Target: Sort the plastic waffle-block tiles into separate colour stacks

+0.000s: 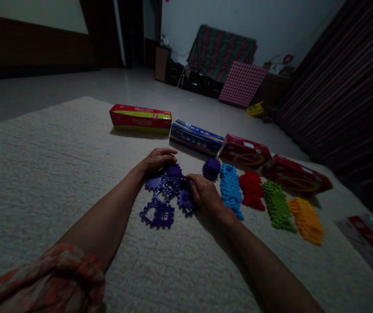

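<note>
A loose pile of purple interlocking plastic building pieces with notched edges lies on the pale quilted cover. My left hand rests at the far left edge of this pile, fingers stretched out and holding nothing visible. At the pile's right side, my right hand is closed, its thumb and fingers on a purple building piece; part of the grip is hidden. Just beyond my right hand stands a neat purple stack. To its right lie rows of blue pieces, red pieces, green pieces and orange pieces.
Behind the pieces, a red-and-yellow box, a blue box and two dark red boxes form a line. Another red-and-white package lies at the right edge. A striped curtain hangs on the right.
</note>
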Available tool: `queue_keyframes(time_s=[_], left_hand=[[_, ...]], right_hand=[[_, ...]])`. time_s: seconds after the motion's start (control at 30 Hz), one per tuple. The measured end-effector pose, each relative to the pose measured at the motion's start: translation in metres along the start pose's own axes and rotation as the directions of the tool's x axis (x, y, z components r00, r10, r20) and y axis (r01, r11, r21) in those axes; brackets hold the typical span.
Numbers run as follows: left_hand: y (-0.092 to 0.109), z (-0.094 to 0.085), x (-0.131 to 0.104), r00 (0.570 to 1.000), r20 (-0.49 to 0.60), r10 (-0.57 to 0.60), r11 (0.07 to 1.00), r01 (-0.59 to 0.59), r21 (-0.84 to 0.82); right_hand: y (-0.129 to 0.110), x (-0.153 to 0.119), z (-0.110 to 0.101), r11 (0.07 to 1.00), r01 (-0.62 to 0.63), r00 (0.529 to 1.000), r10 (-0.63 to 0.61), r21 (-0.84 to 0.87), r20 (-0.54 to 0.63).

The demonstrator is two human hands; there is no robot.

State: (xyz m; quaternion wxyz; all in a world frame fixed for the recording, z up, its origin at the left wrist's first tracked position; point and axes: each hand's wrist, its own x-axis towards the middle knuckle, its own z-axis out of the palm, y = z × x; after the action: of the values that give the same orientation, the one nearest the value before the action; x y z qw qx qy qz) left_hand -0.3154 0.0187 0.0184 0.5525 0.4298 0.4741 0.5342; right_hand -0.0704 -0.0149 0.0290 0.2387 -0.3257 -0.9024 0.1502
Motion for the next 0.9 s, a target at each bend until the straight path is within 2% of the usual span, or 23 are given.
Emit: queue_keyframes(time_s=[0.1, 0.27, 0.4, 0.9], left_hand=[[0.000, 0.000, -0.001, 1.000, -0.005, -0.006, 1.000, 0.006, 0.027], [0.002, 0.002, -0.003, 1.000, -0.019, -0.020, 0.997, 0.022, 0.075], [0.004, 0.003, -0.003, 1.000, -0.026, -0.011, 0.997, 0.013, 0.080], [0.006, 0.003, -0.006, 0.998, -0.053, -0.035, 0.996, 0.039, 0.082]], right_hand=[[0.006, 0.002, -0.011, 0.997, -0.080, 0.995, 0.079, -0.013, -0.055], [0.009, 0.000, -0.035, 0.967, -0.214, 0.966, 0.231, -0.141, 0.116], [0.004, -0.005, -0.038, 0.915, -0.256, 0.948, 0.301, -0.311, 0.106], [-0.009, -0.007, -0.030, 0.941, -0.217, 0.947, 0.268, -0.261, 0.179]])
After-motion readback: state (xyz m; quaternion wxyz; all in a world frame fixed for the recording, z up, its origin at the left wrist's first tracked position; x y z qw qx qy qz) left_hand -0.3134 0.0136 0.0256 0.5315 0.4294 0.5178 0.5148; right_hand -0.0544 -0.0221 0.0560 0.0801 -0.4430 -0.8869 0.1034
